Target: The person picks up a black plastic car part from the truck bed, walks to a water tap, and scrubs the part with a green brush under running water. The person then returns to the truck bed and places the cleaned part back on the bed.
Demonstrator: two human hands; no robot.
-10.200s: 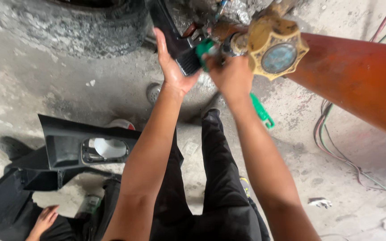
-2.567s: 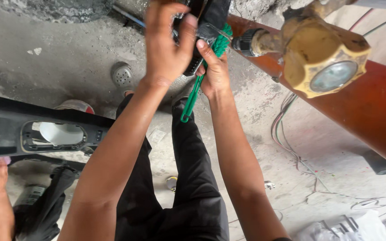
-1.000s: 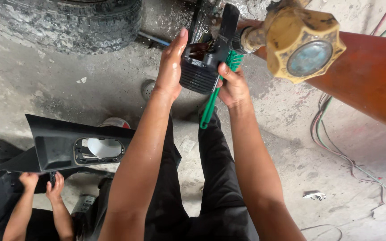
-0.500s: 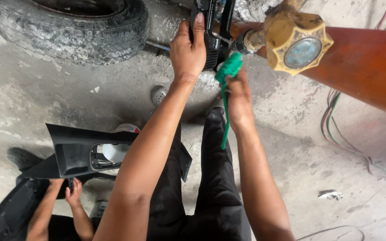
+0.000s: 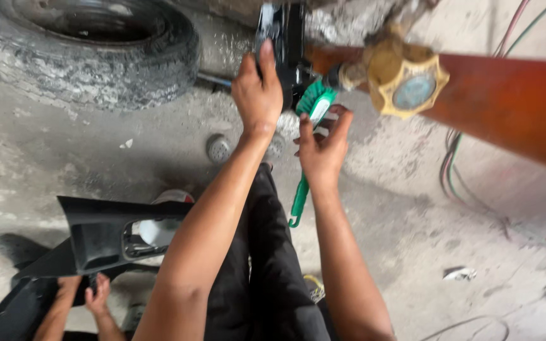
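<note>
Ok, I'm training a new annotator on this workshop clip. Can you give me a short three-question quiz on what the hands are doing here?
1. True or false: the right hand holds a green brush.
2. What does the left hand grip? A) the tyre B) a black part C) the yellow valve knob
3. Fill in: the orange cylinder lies to the person's ____ side.

Key: 1 true; 2 B; 3 right.
</note>
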